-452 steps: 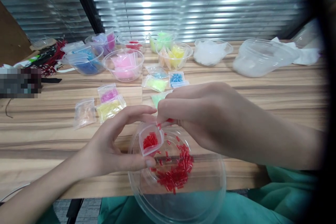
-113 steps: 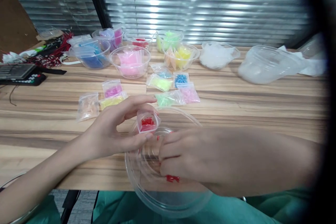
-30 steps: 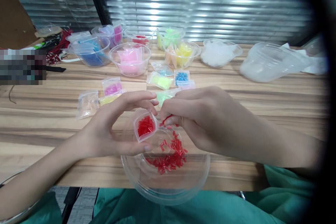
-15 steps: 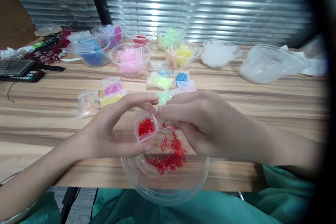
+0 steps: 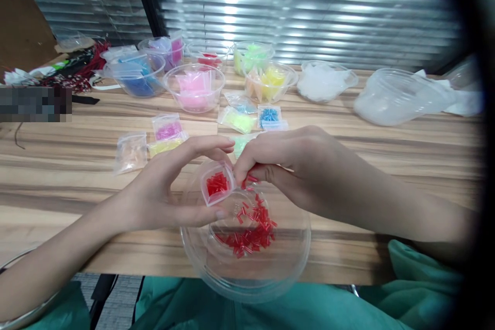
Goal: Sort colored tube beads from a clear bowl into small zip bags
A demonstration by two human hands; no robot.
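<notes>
Spillage is what I worry about first: my left hand [image 5: 166, 201] pinches a small clear bag [image 5: 217, 187] open between thumb and fingers, tilted over the near clear bowl [image 5: 286, 263], and my right hand [image 5: 286, 165] is closed on a few red tube beads [image 5: 251, 179] just beside the bag's mouth. If the pinch slackens or the mouth folds shut, I judge the beads would miss and scatter; the bowl also overhangs the edge of the wooden table [image 5: 386, 154], so a knock from my wrist could tip it into my lap.

Counting left to right: one peach bag [image 5: 130, 150], one pink bag [image 5: 167, 128] with a yellow one touching it, then lime, pale blue, blue and green bags further on, though my right hand hides part of that cluster, so roughly seven loose bags lying there. Behind stand about six bowls of coloured bags, then one bowl of white stuff [image 5: 324, 80] and an overturned clear tub [image 5: 398, 97]. Loose red beads [image 5: 249, 232] in the near bowl are too many to count.
</notes>
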